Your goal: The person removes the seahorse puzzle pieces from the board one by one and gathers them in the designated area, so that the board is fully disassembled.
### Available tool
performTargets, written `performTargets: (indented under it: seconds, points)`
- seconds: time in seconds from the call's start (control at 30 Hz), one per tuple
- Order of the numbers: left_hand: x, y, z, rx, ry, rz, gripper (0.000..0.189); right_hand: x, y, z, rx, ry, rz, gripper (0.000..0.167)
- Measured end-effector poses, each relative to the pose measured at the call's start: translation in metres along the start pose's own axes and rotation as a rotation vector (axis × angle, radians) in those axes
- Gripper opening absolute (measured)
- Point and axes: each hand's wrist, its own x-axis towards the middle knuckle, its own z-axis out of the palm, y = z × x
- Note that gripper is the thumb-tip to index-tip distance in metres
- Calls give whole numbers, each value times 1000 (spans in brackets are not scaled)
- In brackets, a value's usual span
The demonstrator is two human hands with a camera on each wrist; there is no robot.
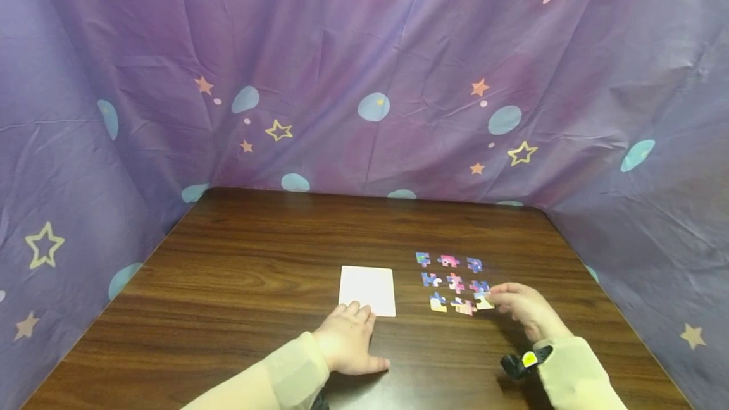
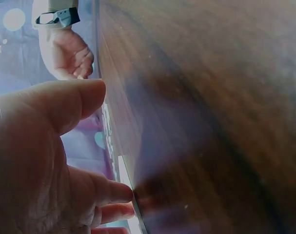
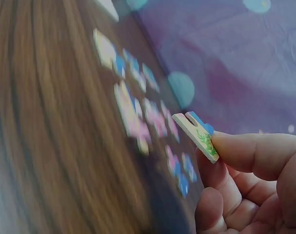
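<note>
Between thumb and fingers my right hand (image 1: pixel 526 310) pinches a jigsaw puzzle piece (image 3: pixel 199 136), cream and blue with a green plant print. In the right wrist view the piece is lifted off the table. Other puzzle pieces (image 1: pixel 455 282), pink, blue and cream, lie apart in loose rows just left of that hand. My left hand (image 1: pixel 348 339) lies with fingers extended, its fingertips touching the near edge of a white square board (image 1: pixel 367 286). In the left wrist view only a thin edge of the board (image 2: pixel 124 170) shows beside the fingers.
Everything lies on a brown wood-grain table (image 1: pixel 256 239). A purple curtain (image 1: pixel 319 68) with stars and blue spots encloses its back and sides. A black wrist strap device (image 1: pixel 521 362) sits by the right sleeve.
</note>
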Motion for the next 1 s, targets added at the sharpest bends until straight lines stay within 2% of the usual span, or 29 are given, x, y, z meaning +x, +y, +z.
performTargets:
  seconds: [0.2,0.47,0.7,1.0]
  points:
    - [4,-1,-3,11,16,3,87,-3,8,-12,-79,22,40,22]
    - [5,-2,-6,13,33,1,79,-1,6,-4,-120,71,-27,22]
    - [3,-6,-4,6,29,14,77,1,-1,-2,-222,100,-10,19]
    - [2,-9,-6,17,41,30,78,1,2,-5,-284,124,-28,18]
